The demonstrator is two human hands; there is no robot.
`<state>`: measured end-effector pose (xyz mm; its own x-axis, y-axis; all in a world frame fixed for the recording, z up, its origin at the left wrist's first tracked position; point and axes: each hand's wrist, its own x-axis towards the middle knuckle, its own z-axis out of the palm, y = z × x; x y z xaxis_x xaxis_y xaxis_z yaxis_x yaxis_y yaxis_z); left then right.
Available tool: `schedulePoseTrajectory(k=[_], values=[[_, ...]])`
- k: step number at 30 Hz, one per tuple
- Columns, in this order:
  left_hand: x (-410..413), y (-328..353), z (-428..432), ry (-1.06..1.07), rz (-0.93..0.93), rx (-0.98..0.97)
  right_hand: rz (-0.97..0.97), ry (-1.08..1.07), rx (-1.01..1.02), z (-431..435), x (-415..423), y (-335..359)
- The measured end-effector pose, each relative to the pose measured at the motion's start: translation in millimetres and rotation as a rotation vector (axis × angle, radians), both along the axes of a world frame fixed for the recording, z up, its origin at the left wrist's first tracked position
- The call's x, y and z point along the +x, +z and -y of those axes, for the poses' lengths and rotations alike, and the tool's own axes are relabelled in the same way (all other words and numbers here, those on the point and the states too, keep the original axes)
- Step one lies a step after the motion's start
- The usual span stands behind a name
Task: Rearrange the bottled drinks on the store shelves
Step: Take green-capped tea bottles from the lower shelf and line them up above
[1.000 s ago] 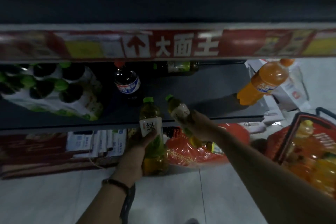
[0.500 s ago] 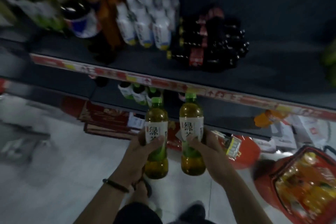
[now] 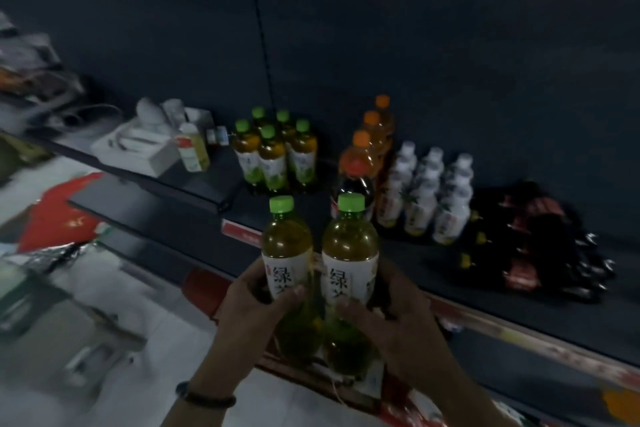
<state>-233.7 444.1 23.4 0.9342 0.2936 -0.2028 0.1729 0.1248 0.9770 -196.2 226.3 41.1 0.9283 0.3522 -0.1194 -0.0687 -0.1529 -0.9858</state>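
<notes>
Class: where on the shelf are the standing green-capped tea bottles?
Head view, centre-left: the green-capped amber tea bottles stand between a pale yellow bottle and orange-capped bottles.

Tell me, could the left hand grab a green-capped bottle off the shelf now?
Probably not: the left hand grips a green tea bottle, so it is full, though nothing stands before the shelved green-capped bottles.

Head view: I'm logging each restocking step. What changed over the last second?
The right-hand bottle, tilted a second ago, is now upright beside the left-hand bottle. Both have been raised to face the green-capped tea bottles on the shelf. Unchanged: the left hand and right hand each keep their grip on one bottle.
</notes>
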Motion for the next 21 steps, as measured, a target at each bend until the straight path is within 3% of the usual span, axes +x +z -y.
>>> schedulePoseTrajectory(k=[5,12,17,21], values=[[39.1,18.1,-72.4,0.058,0.093,0.131,0.114,-0.038,-0.019,-84.6,42.3,3.2],[101.5,7.8,-137.4,0.086,0.123,0.268,0.403,-0.19,-0.242,-159.2,129.3,-46.6],[141.5,-10.6,-159.8,0.124,0.102,0.339,0.161,-0.237,-0.12,-186.5,173.5,-72.8],[168.7,-19.8,-174.7,0.105,0.086,0.363,0.229,-0.368,-0.204,-203.7,208.1,-111.8]])
